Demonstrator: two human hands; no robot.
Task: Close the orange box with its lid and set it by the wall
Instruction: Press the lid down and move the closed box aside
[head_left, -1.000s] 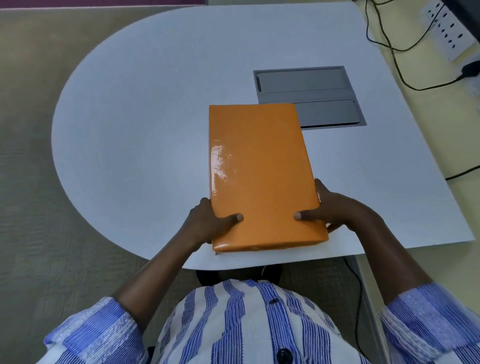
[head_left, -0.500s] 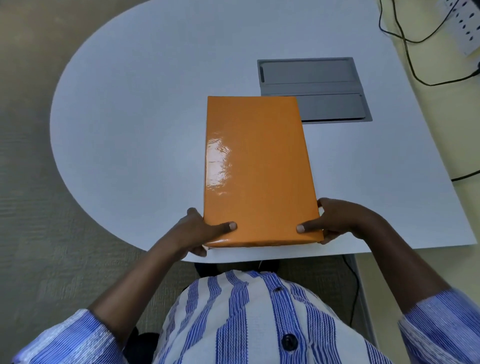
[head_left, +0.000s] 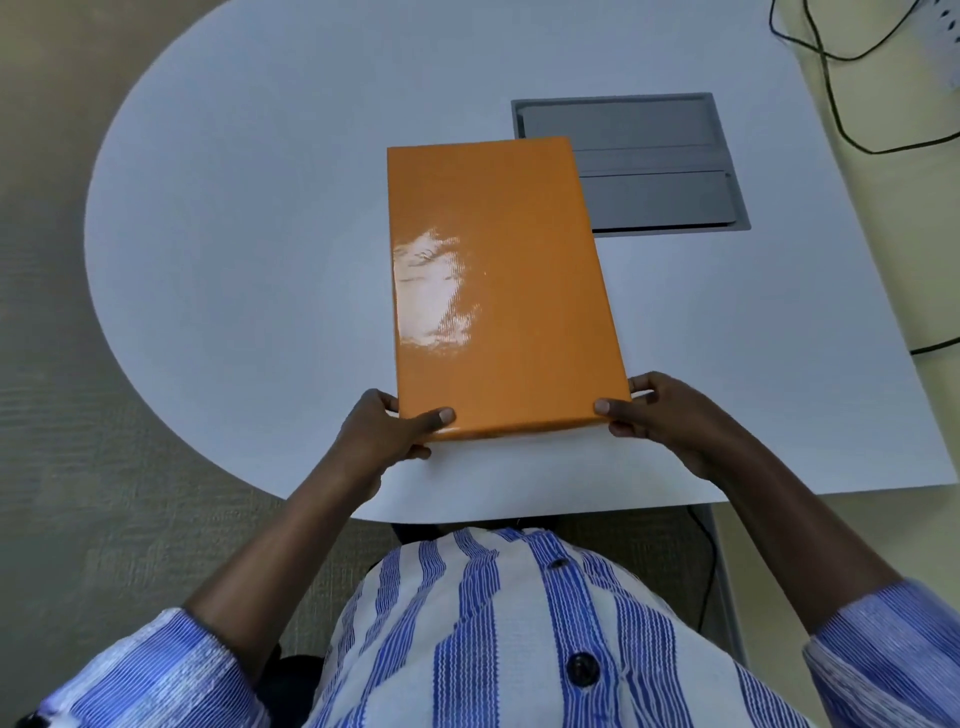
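The glossy orange box is closed, its lid covering the whole top, and it lies lengthwise over the middle of the white table. My left hand grips its near left corner with the thumb on the lid. At the near right corner my right hand holds it the same way. The box's far end overlaps the edge of a grey hatch. Whether the box rests on the table or is lifted off it I cannot tell.
A grey recessed cable hatch sits in the table beyond the box to the right. The pale yellow wall runs along the table's right side, with black cables and a white power strip on it. Carpet lies to the left.
The box has slid away from me toward the table's middle, still held at its near corners. Both hands have moved forward with it.
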